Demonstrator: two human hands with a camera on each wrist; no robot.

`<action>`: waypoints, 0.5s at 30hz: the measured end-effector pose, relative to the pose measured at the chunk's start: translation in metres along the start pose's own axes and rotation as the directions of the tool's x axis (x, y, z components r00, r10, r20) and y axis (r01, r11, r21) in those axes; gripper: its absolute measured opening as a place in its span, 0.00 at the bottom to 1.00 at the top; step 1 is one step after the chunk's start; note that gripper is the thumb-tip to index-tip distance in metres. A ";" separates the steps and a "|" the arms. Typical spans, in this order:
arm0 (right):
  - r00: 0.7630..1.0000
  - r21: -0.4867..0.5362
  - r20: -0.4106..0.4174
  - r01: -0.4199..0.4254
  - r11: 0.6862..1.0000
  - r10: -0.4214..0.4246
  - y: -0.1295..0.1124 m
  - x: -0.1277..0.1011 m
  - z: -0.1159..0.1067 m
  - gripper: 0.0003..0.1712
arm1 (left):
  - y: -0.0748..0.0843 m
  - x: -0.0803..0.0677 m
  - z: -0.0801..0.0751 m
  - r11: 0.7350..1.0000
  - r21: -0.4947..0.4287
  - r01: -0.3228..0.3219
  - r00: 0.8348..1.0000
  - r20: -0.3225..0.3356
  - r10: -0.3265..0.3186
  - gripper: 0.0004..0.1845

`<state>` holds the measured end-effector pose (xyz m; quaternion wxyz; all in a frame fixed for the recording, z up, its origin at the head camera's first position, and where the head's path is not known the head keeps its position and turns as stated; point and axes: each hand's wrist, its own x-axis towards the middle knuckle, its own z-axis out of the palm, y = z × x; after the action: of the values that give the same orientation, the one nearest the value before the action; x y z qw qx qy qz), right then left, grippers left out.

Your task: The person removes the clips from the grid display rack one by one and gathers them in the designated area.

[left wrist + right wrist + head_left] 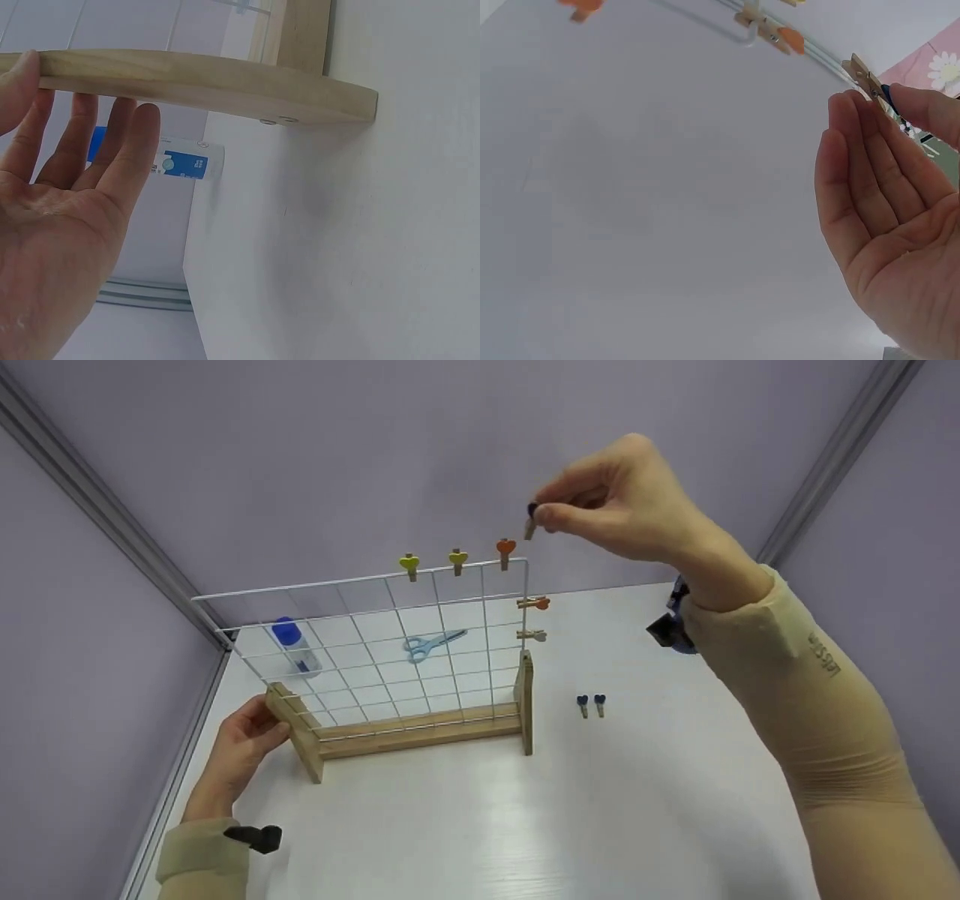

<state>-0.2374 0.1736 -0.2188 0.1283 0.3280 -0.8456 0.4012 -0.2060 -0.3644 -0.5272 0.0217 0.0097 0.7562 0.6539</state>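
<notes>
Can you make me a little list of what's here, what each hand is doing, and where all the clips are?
Right hand: pinches a blue clip above the rack's corner
Left hand: rests on the wooden base
Wire rack: upright on the white table
Clips on top: yellow, yellow, orange
Clips on side: two
Loose clips: two blue
Behind rack: scissors, bottle

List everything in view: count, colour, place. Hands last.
wire grid rack: 1, white mesh on a wooden base, upright mid-table
clips on the rack: 5; yellow, yellow and orange on the top edge, orange and pale on the right edge
loose clips: 2, blue-headed, on the table right of the rack
scissors: 1, light blue, behind the grid
bottle: 1, white with blue cap, behind the grid
table: 1, white
held clip: 1, dark-headed, above the rack's right corner
left hand: rests on the base's left foot
right hand: pinches the held clip
</notes>
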 end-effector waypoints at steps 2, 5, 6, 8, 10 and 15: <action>0.999 -0.018 -0.001 -0.037 0.999 0.037 0.014 -0.012 -0.005 0.07 | 0.000 -0.001 0.000 1.000 0.001 0.003 1.000 -0.003 -0.003 0.30; 0.995 -0.027 0.005 -0.102 0.994 0.103 0.038 -0.031 -0.007 0.07 | 0.000 -0.002 -0.001 1.000 0.013 0.006 1.000 0.003 -0.006 0.29; 0.992 -0.031 0.009 -0.129 0.991 0.129 0.046 -0.037 -0.007 0.07 | 0.000 -0.002 -0.001 1.000 0.012 0.007 1.000 0.004 -0.007 0.29; 0.981 -0.047 0.018 -0.191 0.981 0.192 0.063 -0.049 -0.006 0.07 | 0.001 -0.002 -0.002 1.000 0.013 0.008 1.000 0.004 -0.008 0.29; 0.967 -0.065 0.029 -0.250 0.966 0.252 0.079 -0.059 -0.005 0.07 | 0.001 -0.003 -0.002 1.000 0.014 0.011 1.000 0.002 -0.011 0.29; 0.932 -0.127 0.069 -0.345 0.930 0.356 0.117 -0.083 0.003 0.07 | 0.001 -0.004 -0.003 1.000 0.020 0.015 1.000 0.003 -0.015 0.29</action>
<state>-0.2517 0.2634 -0.3300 0.0344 0.1818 -0.9168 0.3538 -0.2022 -0.3674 -0.5260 0.0277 0.0056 0.7626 0.6463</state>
